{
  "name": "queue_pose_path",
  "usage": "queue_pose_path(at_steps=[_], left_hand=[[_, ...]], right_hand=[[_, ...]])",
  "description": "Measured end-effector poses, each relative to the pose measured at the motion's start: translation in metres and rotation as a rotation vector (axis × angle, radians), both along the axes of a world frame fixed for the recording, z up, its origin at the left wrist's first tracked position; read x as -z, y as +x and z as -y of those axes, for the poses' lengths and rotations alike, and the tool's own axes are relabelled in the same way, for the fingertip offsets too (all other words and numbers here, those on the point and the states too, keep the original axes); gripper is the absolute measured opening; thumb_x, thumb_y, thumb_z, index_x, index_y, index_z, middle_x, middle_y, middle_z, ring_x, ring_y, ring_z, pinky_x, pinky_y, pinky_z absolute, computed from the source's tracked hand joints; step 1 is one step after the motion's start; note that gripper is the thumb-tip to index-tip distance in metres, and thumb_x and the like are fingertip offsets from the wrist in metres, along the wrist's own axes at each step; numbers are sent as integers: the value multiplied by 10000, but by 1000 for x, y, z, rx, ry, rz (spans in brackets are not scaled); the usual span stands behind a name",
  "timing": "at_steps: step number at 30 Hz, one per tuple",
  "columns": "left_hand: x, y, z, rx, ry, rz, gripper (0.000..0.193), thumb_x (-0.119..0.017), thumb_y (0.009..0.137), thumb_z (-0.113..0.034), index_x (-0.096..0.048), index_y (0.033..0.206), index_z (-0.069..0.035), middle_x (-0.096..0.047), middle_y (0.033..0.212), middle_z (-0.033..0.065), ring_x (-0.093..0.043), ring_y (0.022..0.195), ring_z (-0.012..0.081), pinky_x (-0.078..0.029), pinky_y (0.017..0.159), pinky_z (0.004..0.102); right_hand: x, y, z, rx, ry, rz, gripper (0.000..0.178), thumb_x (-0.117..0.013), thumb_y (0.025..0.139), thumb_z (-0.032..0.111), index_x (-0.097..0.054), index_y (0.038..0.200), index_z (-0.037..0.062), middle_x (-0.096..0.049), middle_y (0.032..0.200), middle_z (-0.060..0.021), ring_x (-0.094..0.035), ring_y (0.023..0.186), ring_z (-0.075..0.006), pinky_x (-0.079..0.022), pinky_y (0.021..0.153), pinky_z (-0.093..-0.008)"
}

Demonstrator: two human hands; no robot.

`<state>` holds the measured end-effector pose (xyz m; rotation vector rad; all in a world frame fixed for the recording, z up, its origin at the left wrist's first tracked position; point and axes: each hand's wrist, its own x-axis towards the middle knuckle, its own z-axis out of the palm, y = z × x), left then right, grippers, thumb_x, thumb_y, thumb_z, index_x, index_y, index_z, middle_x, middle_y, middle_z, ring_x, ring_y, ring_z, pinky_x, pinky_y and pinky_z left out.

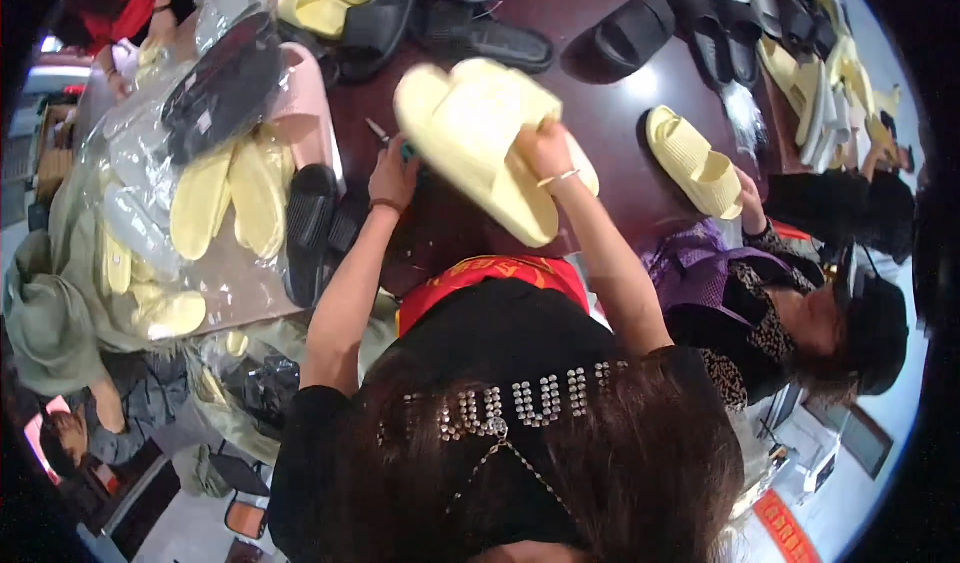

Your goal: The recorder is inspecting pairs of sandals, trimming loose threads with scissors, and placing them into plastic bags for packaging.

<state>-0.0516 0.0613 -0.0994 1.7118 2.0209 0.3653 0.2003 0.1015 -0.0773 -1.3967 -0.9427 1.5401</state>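
Note:
My right hand (pixel 545 155) is closed on a pair of pale yellow slide slippers (pixel 478 113), raised over the dark table and partly smeared by motion. Its fingers grip the edge of the nearer slipper's strap. Just left of the pair, my left hand (pixel 393 175) is curled round a small tool (pixel 407 150) with a teal part and a thin pale tip; the fingers hide most of it. A black ribbed slipper (pixel 312 228) lies left of that forearm.
Several plastic-wrapped slippers, among them a yellow pair (pixel 258 198), crowd the left. A pink slipper (pixel 302 108) lies beside them. Black slides (pixel 625 38) rest on the far table (pixel 600 103). At right, a co-worker's hand (pixel 748 201) touches a yellow slipper (pixel 693 161).

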Motion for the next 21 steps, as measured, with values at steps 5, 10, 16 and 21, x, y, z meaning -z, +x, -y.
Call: queue_pose_path(at_steps=[5, 10, 16, 21], left_hand=[[90, -39, 4, 37, 38, -93, 253, -539, 779, -267, -472, 957, -100, -546, 920, 154, -578, 792, 351, -457, 668, 458], [-2, 14, 16, 186, 61, -303, 186, -535, 777, -242, -481, 898, -110, -496, 919, 135, -566, 785, 338, -452, 656, 453], [2, 27, 45, 308, 104, -326, 194, -552, 739, -175, -489, 910, -109, -470, 897, 121, -526, 823, 311, -442, 650, 437], [-2, 34, 72, 384, 146, -262, 248, -561, 718, -165, -505, 954, -110, -469, 919, 120, -513, 832, 304, -428, 652, 445]], right_hand=[[-35, -5, 35, -108, 205, 18, 107, -526, 697, 45, -498, 713, -58, -558, 663, -107, -514, 588, -153, -429, 493, -297], [-35, 69, 31, 173, -38, 438, 158, -546, 688, 81, -572, 738, -66, -582, 659, -139, -544, 557, -151, -428, 464, -284], [20, 115, 11, 389, 5, 634, 253, -572, 657, 172, -569, 739, -68, -599, 708, -193, -590, 648, -262, -455, 590, -346], [36, 143, -16, 310, -130, 1003, 383, -592, 614, 296, -569, 745, -63, -586, 790, -253, -555, 800, -402, -421, 754, -420]])
